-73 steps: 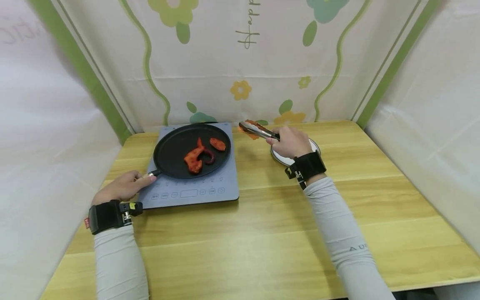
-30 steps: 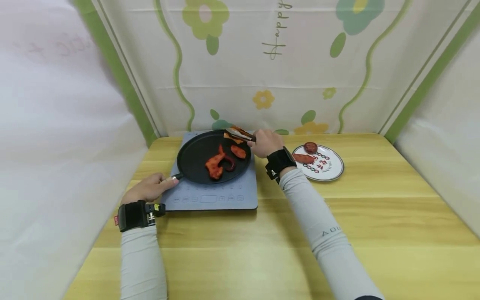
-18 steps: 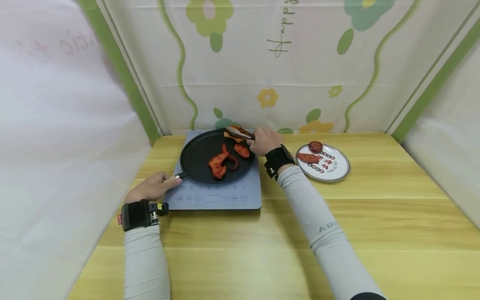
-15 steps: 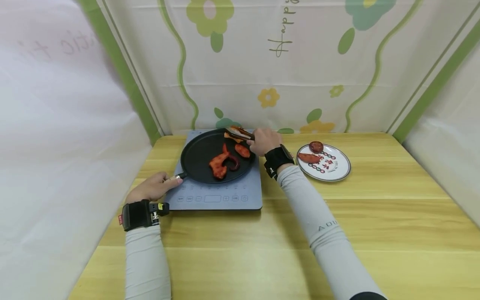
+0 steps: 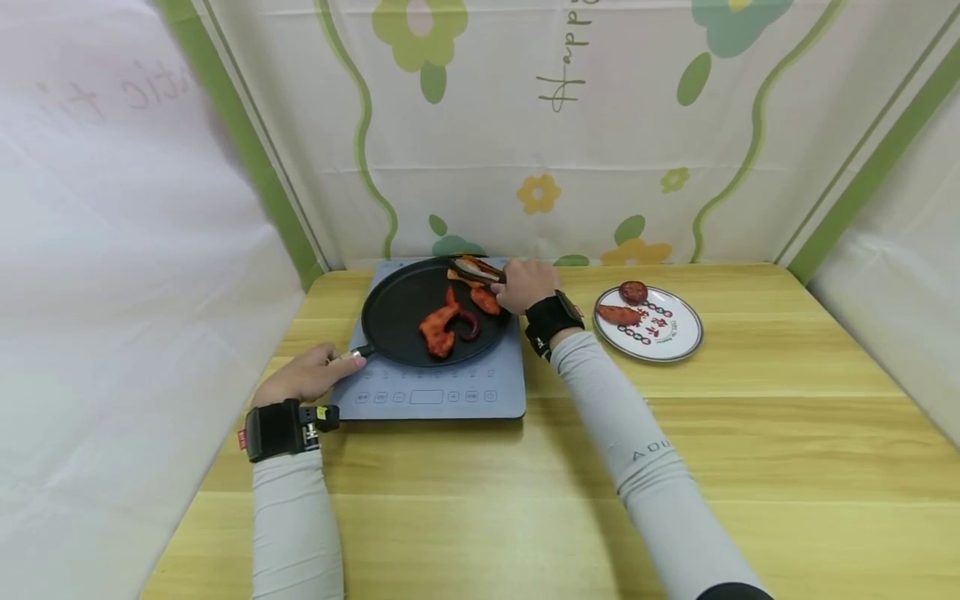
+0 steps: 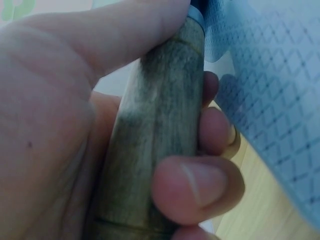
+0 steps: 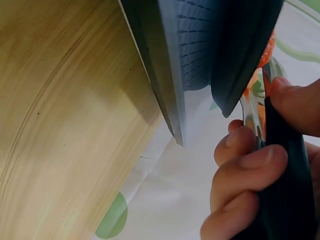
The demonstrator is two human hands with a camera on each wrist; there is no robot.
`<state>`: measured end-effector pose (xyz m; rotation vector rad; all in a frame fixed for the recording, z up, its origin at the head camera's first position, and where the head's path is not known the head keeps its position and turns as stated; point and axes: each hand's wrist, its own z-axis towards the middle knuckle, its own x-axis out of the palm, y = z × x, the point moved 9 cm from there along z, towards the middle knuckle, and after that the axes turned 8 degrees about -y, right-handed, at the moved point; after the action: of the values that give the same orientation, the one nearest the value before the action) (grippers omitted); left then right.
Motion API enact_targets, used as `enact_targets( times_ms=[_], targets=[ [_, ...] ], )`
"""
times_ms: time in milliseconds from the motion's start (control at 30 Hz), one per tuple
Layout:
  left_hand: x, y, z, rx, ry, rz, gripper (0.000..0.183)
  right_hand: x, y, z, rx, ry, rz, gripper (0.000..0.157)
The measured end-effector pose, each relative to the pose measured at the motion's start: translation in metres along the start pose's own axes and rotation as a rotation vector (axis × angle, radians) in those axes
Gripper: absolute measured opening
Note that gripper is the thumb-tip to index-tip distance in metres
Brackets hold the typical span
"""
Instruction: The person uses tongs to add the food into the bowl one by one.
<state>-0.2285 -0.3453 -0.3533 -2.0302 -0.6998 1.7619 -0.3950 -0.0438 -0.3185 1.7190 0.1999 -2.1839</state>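
In the head view, my left hand [image 5: 307, 375] grips the handle of a black flat frying pan [image 5: 397, 325]. The left wrist view shows fingers and thumb wrapped around that worn wooden handle [image 6: 155, 110]. My right hand [image 5: 528, 283] holds metal tongs [image 5: 483, 271] with black grips [image 7: 287, 165]. Their tips are over the pan's back right, at an orange food piece [image 5: 456, 276]; whether it touches the pan I cannot tell. In the pan lie a reddish wing-shaped piece [image 5: 437, 332], a dark red curled piece [image 5: 472, 325] and an oval orange-red piece [image 5: 486, 302], partly covered.
The pan sits on a grey induction cooktop [image 5: 420, 408]. To the right, a white plate [image 5: 675, 342] carries a tomato-like slice [image 5: 633, 292] and a long reddish piece [image 5: 619, 315]. A patterned cloth [image 5: 487, 125] encloses the wooden table [image 5: 480, 500].
My right hand has moved the tongs and orange piece left from beside the plate to the pan's back right, uncovering the plate. Lately the tongs shifted only slightly. My left hand keeps its grip.
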Motion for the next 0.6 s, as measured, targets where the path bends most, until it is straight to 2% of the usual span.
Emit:
enact_targets(
  times_ms=[300, 600],
  targets=[
    [0.003, -0.001, -0.002, 0.001, 0.014, -0.022, 0.051, -0.008, -0.005, -0.008, 0.041, 0.008, 0.076, 0.041],
    [0.001, -0.002, -0.002, 0.014, 0.014, -0.031, 0.050, -0.031, -0.002, -0.033, 0.009, -0.059, 0.096, 0.047]
  ],
)
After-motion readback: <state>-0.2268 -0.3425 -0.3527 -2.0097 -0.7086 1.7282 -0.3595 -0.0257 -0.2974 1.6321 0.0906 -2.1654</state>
